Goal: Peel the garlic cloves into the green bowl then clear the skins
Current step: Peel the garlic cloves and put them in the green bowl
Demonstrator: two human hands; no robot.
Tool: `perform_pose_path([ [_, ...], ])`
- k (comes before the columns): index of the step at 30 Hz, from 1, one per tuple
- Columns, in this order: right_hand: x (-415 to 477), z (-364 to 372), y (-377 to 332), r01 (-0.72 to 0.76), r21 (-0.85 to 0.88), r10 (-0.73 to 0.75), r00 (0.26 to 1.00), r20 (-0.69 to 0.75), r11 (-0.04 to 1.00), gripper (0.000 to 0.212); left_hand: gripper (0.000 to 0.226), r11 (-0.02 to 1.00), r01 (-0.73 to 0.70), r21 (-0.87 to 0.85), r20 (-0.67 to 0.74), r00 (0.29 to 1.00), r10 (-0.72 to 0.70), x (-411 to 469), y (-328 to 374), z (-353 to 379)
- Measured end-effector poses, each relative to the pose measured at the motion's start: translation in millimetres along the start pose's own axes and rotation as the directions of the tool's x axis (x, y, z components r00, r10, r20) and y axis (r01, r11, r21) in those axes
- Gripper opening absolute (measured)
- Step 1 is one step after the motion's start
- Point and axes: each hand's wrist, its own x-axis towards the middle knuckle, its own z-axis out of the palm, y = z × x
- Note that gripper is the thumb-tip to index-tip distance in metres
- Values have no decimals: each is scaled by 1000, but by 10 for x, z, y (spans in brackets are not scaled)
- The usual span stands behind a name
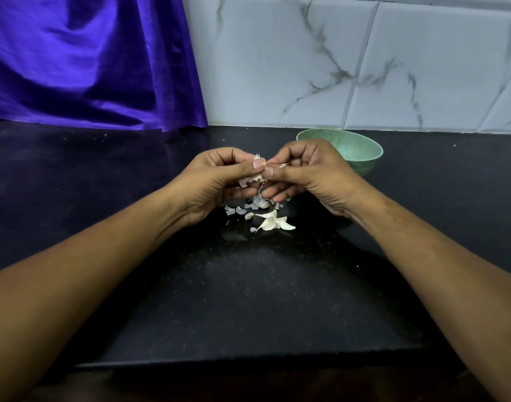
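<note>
Above the black counter, my left hand [219, 178] and my right hand [303, 172] meet fingertip to fingertip and pinch one piece of garlic [258, 177] between them. Papery skin and a rooty tuft stick out around my thumbs; most of the garlic is hidden by my fingers. Beneath my hands lies a small pile of white garlic skins [266, 219], with what look like cloves mixed in. The green bowl [361, 152] stands just behind my right hand, near the wall; its inside is partly hidden by that hand.
A black stone counter [248, 300] runs from the wall to its front edge near me. Purple cloth [83, 62] hangs at the back left. A white marbled tile wall [364, 59] stands behind the bowl.
</note>
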Motion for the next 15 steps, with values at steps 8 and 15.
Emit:
perform_pose_path([
  [8,-12,-34,-21,-9,23,8,998,64,1000,9,10,999,-3,-33,14,1000,4,-8,9,1],
  [15,-24,-9,-43,-17,57,13,998,64,998,9,10,999,-21,-45,27,999,22,-8,15,-3],
])
